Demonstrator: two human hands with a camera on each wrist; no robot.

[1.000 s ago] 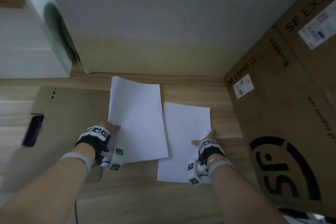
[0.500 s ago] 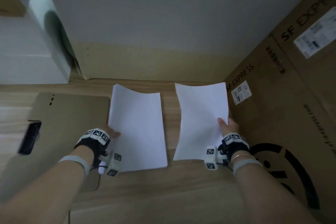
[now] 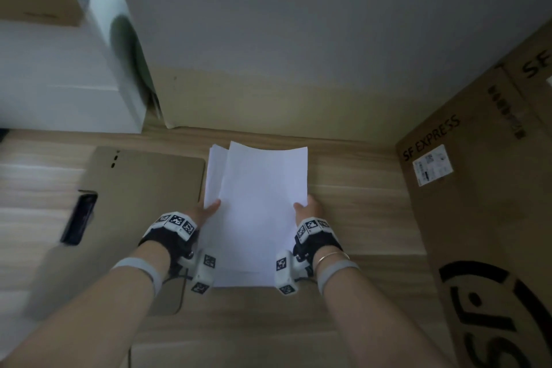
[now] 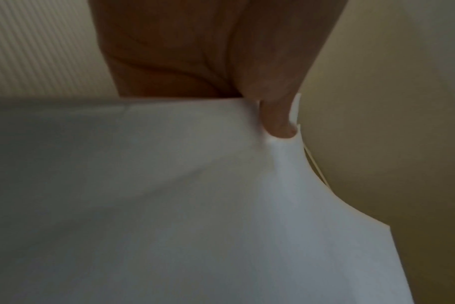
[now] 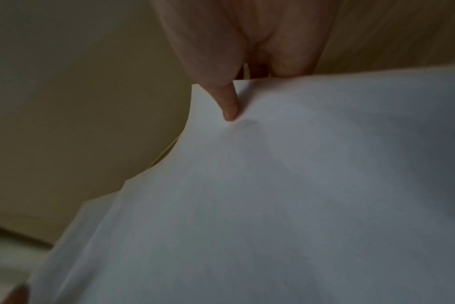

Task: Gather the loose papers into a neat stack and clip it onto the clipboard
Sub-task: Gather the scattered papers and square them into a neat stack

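Observation:
White paper sheets [image 3: 260, 206] are held together above the wooden floor, the top sheet lying slightly askew over those below. My left hand [image 3: 206, 210] pinches their left edge, thumb on top [image 4: 278, 121]. At the right edge my right hand [image 3: 306, 207] pinches the sheets, thumb pressing the top sheet [image 5: 229, 109]. The papers [image 4: 221, 205] fill both wrist views [image 5: 273, 205]. A tan clipboard [image 3: 140, 203] lies flat to the left of the papers, its dark clip [image 3: 79, 218] at its left edge.
A large SF EXPRESS cardboard box [image 3: 484, 218] stands close on the right. A white wall [image 3: 298, 39] with a beige base runs behind the papers. A white appliance [image 3: 74, 75] stands at the back left. Wooden floor [image 3: 254, 323] lies below the hands.
My right hand lifted its sheet from the floor on the right and carried it left onto the left-hand sheets. Both hands now hold the papers together.

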